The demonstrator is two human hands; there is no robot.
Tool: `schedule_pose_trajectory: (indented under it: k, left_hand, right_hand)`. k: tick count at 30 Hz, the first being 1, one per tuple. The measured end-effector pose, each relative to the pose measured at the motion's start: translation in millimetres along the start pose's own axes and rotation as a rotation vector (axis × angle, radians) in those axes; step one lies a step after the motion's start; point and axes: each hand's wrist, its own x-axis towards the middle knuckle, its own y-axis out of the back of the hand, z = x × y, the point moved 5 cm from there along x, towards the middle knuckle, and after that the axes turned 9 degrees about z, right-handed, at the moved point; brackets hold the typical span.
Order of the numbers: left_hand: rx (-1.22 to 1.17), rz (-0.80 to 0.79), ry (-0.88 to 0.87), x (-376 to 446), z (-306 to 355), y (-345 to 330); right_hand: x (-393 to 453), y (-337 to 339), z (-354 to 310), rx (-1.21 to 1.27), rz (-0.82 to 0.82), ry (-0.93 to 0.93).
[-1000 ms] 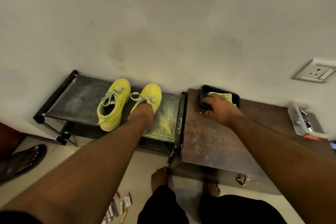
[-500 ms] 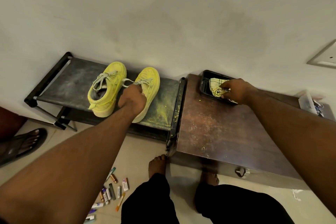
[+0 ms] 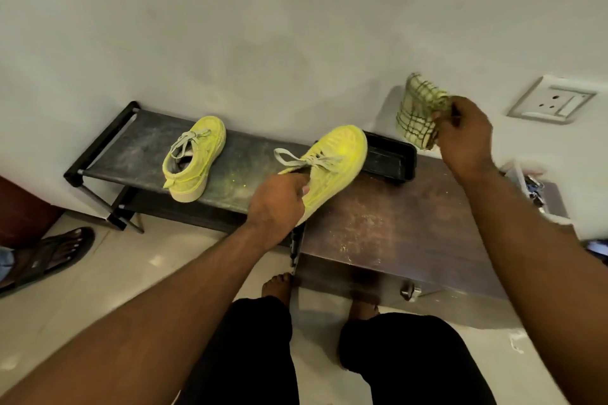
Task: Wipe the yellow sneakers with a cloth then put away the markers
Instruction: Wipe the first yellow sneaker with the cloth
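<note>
The left hand (image 3: 276, 204) held one yellow sneaker (image 3: 332, 164) by its back end, with the fingers curled round the heel, and kept it up in the air over the spot where the shoe rack (image 3: 131, 148) met the brown box (image 3: 394, 227). The toe pointed away, likely so the top of the shoe faced the cloth and was easy to rub. The right hand (image 3: 464, 138) pinched a checked cloth (image 3: 418, 112) in bent fingers and held it high, just above the black tray (image 3: 391, 158) and near the shoe but not touching it. It looked ready to come down and wipe. The other sneaker (image 3: 194, 158) sat alone on the rack, probably waiting its turn. So there were two sneakers, one cloth and one tray. No markers showed here, so I could not tell where they were.
</note>
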Motion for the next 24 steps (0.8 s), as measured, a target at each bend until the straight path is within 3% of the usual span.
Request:
schedule_pose_trajectory:
  k: [4, 6, 9, 13, 19, 24]
  left_hand:
    - [-0.008, -0.149, -0.039, -18, 22, -17]
    - [0.032, -0.199, -0.09, -31, 32, -29]
    - [0.154, -0.269, -0.179, -49, 41, -49]
    - [0.257, -0.299, -0.282, -67, 39, -70]
    - [0.254, -0.097, -0.372, -88, 36, -71]
    - [0.312, -0.005, -0.279, -96, 10, -57]
  right_hand:
    - [-73, 51, -1, 1.01, 0.034, -0.56]
    - [-121, 64, 4, 1.275, -0.004, -0.771]
    - [-189, 72, 19, 1.397, 0.008, -0.948]
    - [-228, 65, 36, 1.355, -0.023, -1.077]
    - [-231, 66, 46, 1.364, 0.001, -1.094]
    - [-236, 60, 47, 1.36, -0.021, -1.072]
